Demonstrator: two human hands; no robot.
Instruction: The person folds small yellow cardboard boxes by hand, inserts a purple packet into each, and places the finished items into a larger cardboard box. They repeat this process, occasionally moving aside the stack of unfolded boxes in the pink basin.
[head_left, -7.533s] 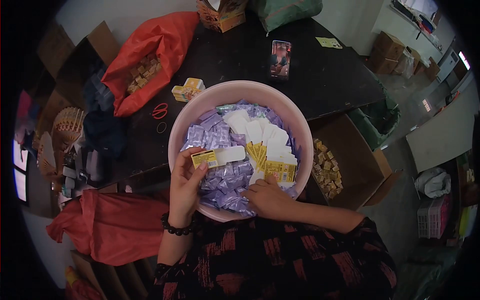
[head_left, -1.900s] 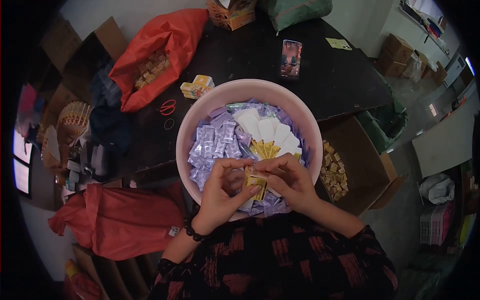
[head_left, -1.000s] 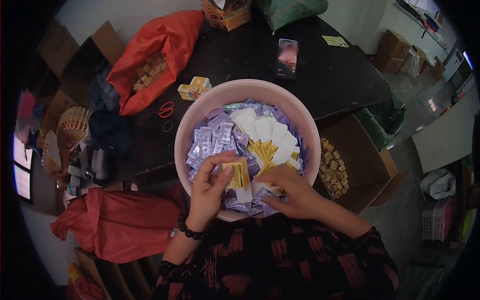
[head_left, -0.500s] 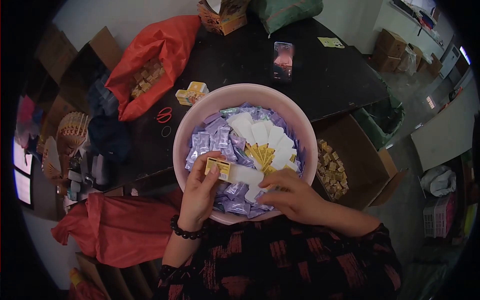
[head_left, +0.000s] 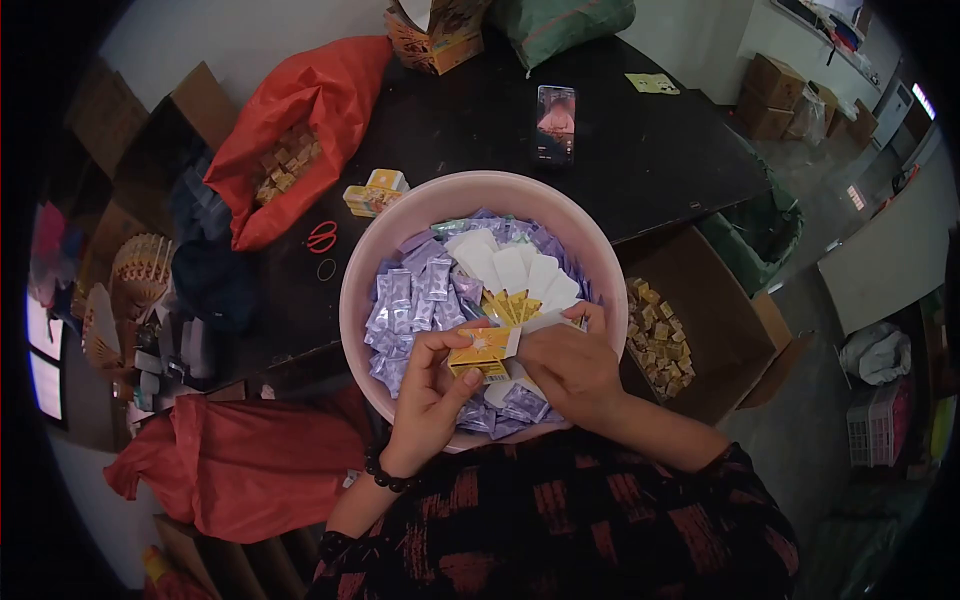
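A small yellow box (head_left: 480,352) is gripped between the thumb and fingers of my left hand (head_left: 428,392), above the pink basin (head_left: 352,290). At the box's right end a white flap shows. My right hand (head_left: 578,368) is at that end with its fingers curled in; what they pinch is hidden. Below both hands, the basin holds many purple sachets (head_left: 408,298). A fan of flat white-and-yellow cartons (head_left: 512,268) lies on top of the sachets.
The basin stands at the edge of a black table (head_left: 640,150). On it are a phone (head_left: 556,125), red scissors (head_left: 322,236), yellow boxes (head_left: 376,193) and a red bag (head_left: 330,130) of small boxes. To the right, a cardboard box (head_left: 735,330) holds more small boxes.
The flat carton in my left hand is now opened out into a box shape. My right hand has moved up against its right end, with the fingers curled more tightly.
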